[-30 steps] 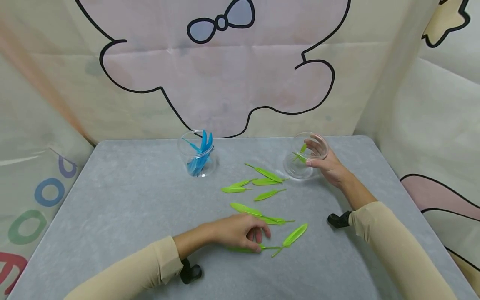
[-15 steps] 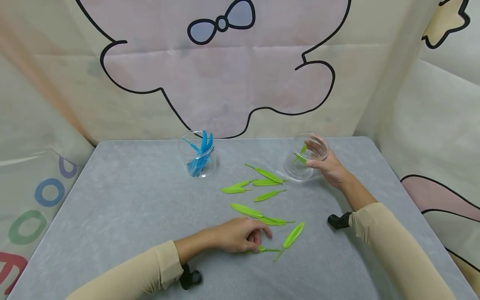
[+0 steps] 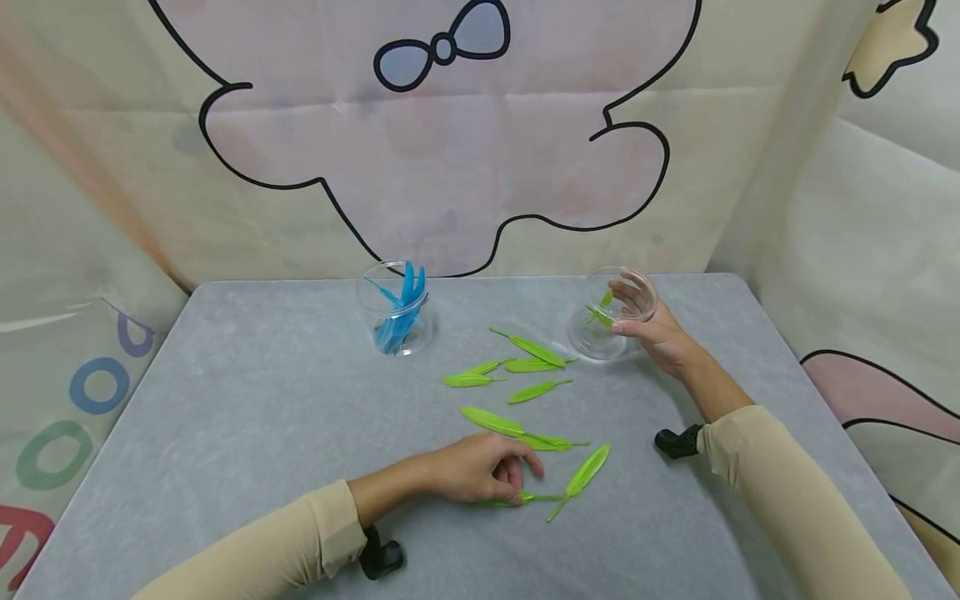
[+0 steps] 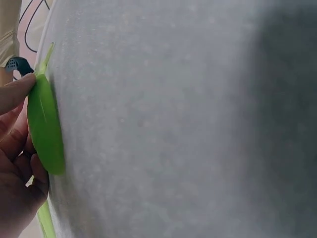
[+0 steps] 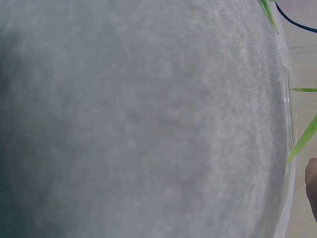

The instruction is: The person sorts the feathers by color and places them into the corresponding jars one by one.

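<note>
Overall, a pale fabric backdrop (image 3: pixel 420 167) printed with black outlines hangs behind the clear, round plastic cup (image 3: pixel 592 337) at the right hand, hereafter the datum cup. A flat tabletop (image 3: pixel 262 392) with a mottled grey covering extends beneath the datum cup and to both sides of it. Two beige sleeves (image 3: pixel 802 492) cover the person's forearms, one near right of the datum cup, the other near left. The right hand (image 3: pixel 660 329) is at the right side of the datum cup, thumb and fingers curled round its wall. The left hand (image 3: pixel 476 468) is near left of the datum cup; its thumb and curled fingers pinch a bright green, leaf-shaped feather (image 4: pixel 45 126) at the tabletop. A second clear, round plastic cup (image 3: pixel 420 329) stands well left of the datum cup and contains slender blue feathers (image 3: pixel 408 300). Green feathers (image 3: pixel 604 308) are visible inside the datum cup. Loose green feathers (image 3: pixel 534 390) lie between the datum cup and the left hand, some overlapping. Small black wrist devices (image 3: pixel 677 442) project beneath the cuffs, on the near side of the datum cup.
</note>
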Available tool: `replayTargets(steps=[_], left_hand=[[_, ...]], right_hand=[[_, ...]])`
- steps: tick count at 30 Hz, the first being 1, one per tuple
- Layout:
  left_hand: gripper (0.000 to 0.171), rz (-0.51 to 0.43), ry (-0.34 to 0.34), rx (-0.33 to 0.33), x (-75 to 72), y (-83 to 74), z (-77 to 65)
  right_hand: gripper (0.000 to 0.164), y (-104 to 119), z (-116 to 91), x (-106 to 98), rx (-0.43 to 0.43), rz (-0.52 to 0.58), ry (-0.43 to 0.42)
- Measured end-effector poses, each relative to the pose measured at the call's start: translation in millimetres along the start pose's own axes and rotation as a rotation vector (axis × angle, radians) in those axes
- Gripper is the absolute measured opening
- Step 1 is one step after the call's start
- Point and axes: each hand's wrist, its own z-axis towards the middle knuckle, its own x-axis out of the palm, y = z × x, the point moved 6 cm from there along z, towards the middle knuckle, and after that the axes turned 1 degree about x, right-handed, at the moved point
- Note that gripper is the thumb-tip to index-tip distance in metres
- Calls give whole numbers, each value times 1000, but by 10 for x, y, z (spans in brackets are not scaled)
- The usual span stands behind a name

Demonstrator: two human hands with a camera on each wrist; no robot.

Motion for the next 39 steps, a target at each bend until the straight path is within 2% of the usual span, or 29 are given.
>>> replayTargets(steps=[4, 16, 30, 34, 39], left_hand=[[26, -90, -2, 6, -21, -1, 10], [28, -187, -85, 88, -162, -112, 121], [29, -176, -168, 118, -330, -358, 347], [29, -170, -216, 146, -424, -463, 448], [31, -211, -285, 158, -558, -572, 577]], right_hand=[[87, 3, -1, 2, 2, 0, 0], [86, 3, -1, 1, -6, 3, 0], [85, -8, -1, -1, -16, 0, 4], [85, -4, -3, -4, -16, -2, 3], [86, 2, 1, 1, -9, -3, -4]])
